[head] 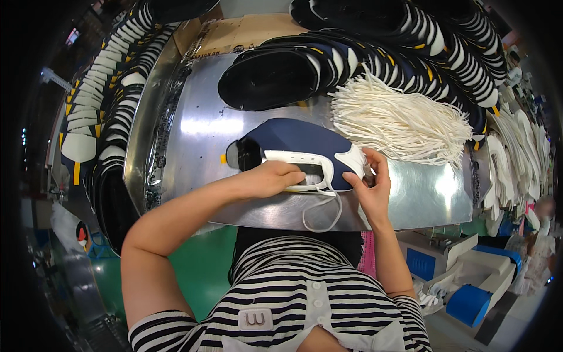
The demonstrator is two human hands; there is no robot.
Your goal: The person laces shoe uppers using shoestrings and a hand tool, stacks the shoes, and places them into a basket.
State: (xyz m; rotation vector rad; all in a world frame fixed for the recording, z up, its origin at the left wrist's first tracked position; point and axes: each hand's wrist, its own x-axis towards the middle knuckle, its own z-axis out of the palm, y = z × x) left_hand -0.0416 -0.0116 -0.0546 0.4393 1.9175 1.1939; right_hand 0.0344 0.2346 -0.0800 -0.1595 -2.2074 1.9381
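Note:
A navy shoe upper [294, 136] with white eyelet facings and a white heel or toe patch lies in front of me on the metal worktop [206, 119]. My left hand [277, 178] grips its near side at the eyelet facing, the thumb over the opening. Around the patched right end, my right hand [371, 180] has its thumb and fingers closed on the edge. A white shoelace [338, 211] runs from the eyelet strip near the throat and loops down over the worktop. The fingers under the upper are hidden.
A bundle of white laces [400, 119] lies behind my right hand. Stacked uppers [268, 79] stand along the back, and more rows [79, 147] hang at the left. White cut pieces [514, 154] are at the right, above a blue-and-white machine [475, 268].

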